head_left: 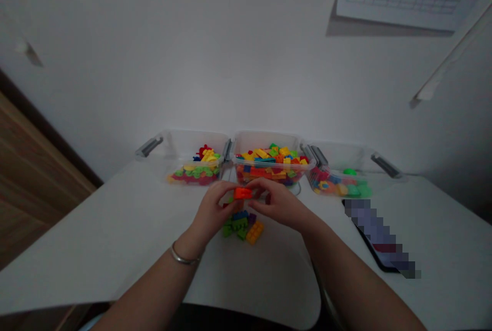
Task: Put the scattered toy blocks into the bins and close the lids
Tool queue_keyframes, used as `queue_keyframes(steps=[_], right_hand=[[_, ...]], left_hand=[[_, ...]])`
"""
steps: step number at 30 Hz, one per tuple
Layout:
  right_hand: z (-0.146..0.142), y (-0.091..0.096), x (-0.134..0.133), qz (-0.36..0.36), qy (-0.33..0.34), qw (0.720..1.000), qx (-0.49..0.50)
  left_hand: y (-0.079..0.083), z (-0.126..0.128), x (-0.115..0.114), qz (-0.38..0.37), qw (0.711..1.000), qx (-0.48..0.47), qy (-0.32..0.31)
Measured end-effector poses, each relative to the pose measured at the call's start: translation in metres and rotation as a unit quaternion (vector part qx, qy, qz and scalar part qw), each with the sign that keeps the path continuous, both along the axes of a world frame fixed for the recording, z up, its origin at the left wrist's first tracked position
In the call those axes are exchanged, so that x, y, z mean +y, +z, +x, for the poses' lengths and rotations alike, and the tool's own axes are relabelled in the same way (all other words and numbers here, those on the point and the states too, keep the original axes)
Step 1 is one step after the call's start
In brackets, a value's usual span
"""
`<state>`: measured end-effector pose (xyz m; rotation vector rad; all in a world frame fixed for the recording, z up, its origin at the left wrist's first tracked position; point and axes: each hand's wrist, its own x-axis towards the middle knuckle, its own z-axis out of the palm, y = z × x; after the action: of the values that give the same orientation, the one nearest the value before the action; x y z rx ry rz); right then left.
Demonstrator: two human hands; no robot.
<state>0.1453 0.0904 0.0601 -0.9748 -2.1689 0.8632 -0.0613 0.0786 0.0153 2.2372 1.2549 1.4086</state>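
One orange toy brick [242, 193], pinched from both sides by the fingertips of the left hand [210, 209] and right hand [279, 203], held together, is kept just in front of the middle plastic tub [266, 141], above a small brick pile [242, 229].

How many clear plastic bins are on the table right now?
3, side by side along the far edge of the table: the left bin in the head view, the middle bin behind the hands, and the right bin. Others could sit out of view, but none shows.
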Motion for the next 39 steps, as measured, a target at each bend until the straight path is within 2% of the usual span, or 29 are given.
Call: queue_keyframes(steps=[2,5,11,16,20,23,26,28,30,34,39], right_hand=[[-0.004,-0.004,0.000,0.030,-0.024,0.999,0.002],[-0.008,-0.011,0.002,0.072,-0.054,0.996,-0.015],[-0.006,-0.012,0.004,0.097,-0.051,0.994,-0.017],[-0.001,-0.004,0.004,0.079,-0.043,0.996,0.022],[0.012,0.006,0.010,0.034,-0.066,0.992,0.097],[0.027,0.013,0.019,0.044,-0.124,0.975,0.178],[0.044,0.015,0.031,0.073,-0.229,0.940,0.244],[0.055,0.014,0.039,0.108,-0.289,0.917,0.251],[0.065,0.011,0.044,0.161,-0.334,0.903,0.218],[0.074,0.008,0.048,0.259,-0.394,0.879,0.067],[0.072,0.006,0.045,0.285,-0.446,0.845,-0.078]], left_hand=[[0.000,-0.001,0.000,-0.001,1.000,-0.001,0.017],[0.000,0.000,0.001,0.012,1.000,0.009,0.007],[0.000,0.001,0.001,0.016,1.000,0.001,-0.015],[0.000,-0.002,0.001,0.022,1.000,-0.002,-0.021],[0.001,-0.005,0.000,-0.006,1.000,0.004,0.023],[0.000,-0.006,0.000,-0.004,0.999,0.003,0.053],[-0.002,-0.007,0.000,0.001,0.997,-0.001,0.078],[-0.003,-0.007,0.000,-0.001,0.996,-0.009,0.092],[-0.004,-0.007,0.001,0.002,0.996,-0.008,0.092],[-0.004,-0.007,0.002,0.012,0.997,0.023,0.075],[-0.002,-0.006,0.002,0.016,0.997,0.045,0.067]])
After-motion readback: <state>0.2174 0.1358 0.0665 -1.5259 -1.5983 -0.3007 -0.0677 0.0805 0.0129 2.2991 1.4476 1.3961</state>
